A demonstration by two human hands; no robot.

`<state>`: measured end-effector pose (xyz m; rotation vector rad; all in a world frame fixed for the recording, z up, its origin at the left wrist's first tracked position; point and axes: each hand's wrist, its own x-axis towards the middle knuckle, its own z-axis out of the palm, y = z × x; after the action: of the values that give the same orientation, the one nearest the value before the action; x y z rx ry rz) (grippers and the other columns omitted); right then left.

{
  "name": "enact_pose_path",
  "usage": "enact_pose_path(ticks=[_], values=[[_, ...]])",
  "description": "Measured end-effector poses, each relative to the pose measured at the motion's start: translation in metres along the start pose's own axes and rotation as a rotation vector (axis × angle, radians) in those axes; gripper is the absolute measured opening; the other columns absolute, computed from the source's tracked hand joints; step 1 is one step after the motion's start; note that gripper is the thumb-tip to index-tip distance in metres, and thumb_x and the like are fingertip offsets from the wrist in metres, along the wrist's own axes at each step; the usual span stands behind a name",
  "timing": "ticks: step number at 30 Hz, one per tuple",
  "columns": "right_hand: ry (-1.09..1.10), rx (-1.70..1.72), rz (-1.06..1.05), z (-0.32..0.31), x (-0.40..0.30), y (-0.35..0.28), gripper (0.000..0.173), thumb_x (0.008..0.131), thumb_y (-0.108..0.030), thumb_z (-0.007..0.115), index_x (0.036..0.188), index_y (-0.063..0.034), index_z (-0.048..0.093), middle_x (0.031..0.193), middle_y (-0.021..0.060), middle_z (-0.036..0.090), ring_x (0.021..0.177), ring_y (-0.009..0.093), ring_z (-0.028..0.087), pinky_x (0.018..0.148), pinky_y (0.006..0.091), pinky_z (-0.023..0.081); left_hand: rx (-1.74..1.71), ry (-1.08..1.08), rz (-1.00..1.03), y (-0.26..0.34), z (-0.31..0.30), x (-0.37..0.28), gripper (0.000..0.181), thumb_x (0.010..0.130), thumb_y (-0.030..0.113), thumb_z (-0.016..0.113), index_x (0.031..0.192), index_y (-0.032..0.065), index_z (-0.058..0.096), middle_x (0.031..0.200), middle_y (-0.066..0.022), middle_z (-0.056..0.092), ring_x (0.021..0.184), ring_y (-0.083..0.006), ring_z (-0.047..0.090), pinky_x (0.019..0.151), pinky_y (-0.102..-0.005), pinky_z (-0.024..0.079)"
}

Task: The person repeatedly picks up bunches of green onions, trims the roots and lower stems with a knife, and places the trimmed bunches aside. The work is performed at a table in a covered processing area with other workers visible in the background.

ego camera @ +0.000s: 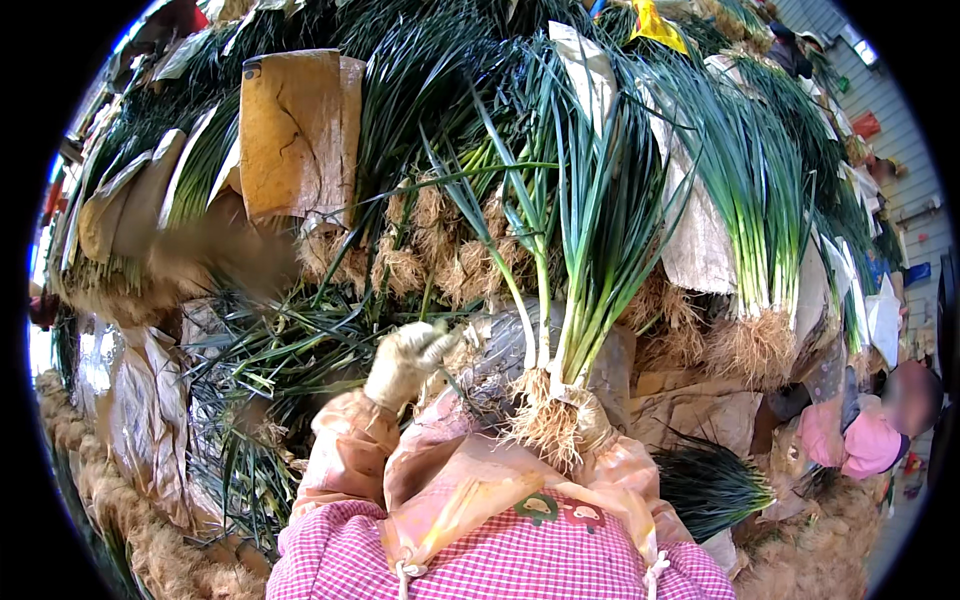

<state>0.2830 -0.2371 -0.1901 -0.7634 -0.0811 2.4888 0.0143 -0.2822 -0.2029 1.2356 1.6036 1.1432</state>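
My right hand, in a pale soiled glove, grips a small bunch of green onions near the root end. Tangled tan roots hang over my lap, and the long green leaves fan out away from me. Two stalks splay to the left of the others. My left hand, also gloved, is raised left of the bunch, apart from it. Its fingertips are blurred, and whether they pinch anything is unclear. A thin dark leaf strip lies just below them.
Bundled green onions stand in rows ahead, some wrapped in tan sheets. Loose leaves are heaped at my left. Another bundle lies at my right, near a person in pink. Root-end piles line the lower left.
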Motion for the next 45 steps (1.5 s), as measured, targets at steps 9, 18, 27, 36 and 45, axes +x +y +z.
enact_pose_path(ticks=[9, 18, 27, 36, 45], values=[[0.002, -0.066, 0.01, 0.01, 0.008, 0.003, 0.04, 0.078, -0.006, 0.061, 0.114, 0.0049, 0.05, 0.097, 0.0146, 0.06, 0.083, 0.024, 0.062, 0.074, 0.0378, 0.054, 0.091, 0.063, -0.028, 0.007, 0.037, 0.126, 0.034, 0.082, 0.016, 0.064, 0.114, 0.0052, 0.059, 0.089, -0.0102, 0.067, 0.081, -0.0219, 0.062, 0.079, -0.0338, 0.048], [-0.018, -0.055, -0.019, 0.009, -0.007, 0.006, 0.041, 0.078, -0.006, 0.061, 0.115, 0.0057, 0.049, 0.098, 0.015, 0.06, 0.083, 0.025, 0.062, 0.074, 0.0377, 0.054, 0.794, 0.814, -0.032, -0.045, -0.128, 0.148, 0.012, 0.078, 0.02, 0.061, 0.08, 0.0089, 0.061, 0.074, -0.0054, 0.059, 0.064, -0.0165, 0.056, 0.061, -0.0304, 0.047], [-0.027, -0.028, 0.013, 0.012, -0.011, 0.014, 0.041, 0.078, -0.006, 0.061, 0.115, 0.0064, 0.049, 0.098, 0.0155, 0.06, 0.083, 0.025, 0.062, 0.074, 0.0377, 0.055, -0.904, -0.048, -0.169, 0.036, 0.097, 0.116, 0.03, 0.085, 0.029, 0.065, 0.103, 0.0053, 0.06, 0.08, -0.0024, 0.061, 0.067, -0.0106, 0.057, 0.057, -0.0241, 0.046], [0.057, 0.01, -0.048, -0.004, -0.001, 0.018, 0.039, 0.077, -0.005, 0.062, 0.113, 0.005, 0.053, 0.09, 0.0131, 0.062, 0.072, 0.021, 0.061, 0.063, 0.0342, 0.054, -0.059, 0.09, -0.435, -0.045, 0.042, 0.012, 0.025, 0.086, 0.02, 0.059, 0.105, 0.0043, 0.062, 0.076, -0.0129, 0.062, 0.07, -0.0207, 0.061, 0.066, -0.0322, 0.049], [-0.025, 0.083, 0.076, 0.003, 0.014, 0.023, 0.042, 0.078, -0.008, 0.061, 0.117, 0.0023, 0.051, 0.094, 0.0129, 0.061, 0.082, 0.024, 0.062, 0.076, 0.0359, 0.053, -0.519, -0.179, -0.337, 0.012, 0.048, 0.038, 0.035, 0.092, 0.025, 0.05, 0.121, 0.0042, 0.049, 0.108, -0.0111, 0.058, 0.092, -0.0179, 0.056, 0.077, -0.0267, 0.046]])
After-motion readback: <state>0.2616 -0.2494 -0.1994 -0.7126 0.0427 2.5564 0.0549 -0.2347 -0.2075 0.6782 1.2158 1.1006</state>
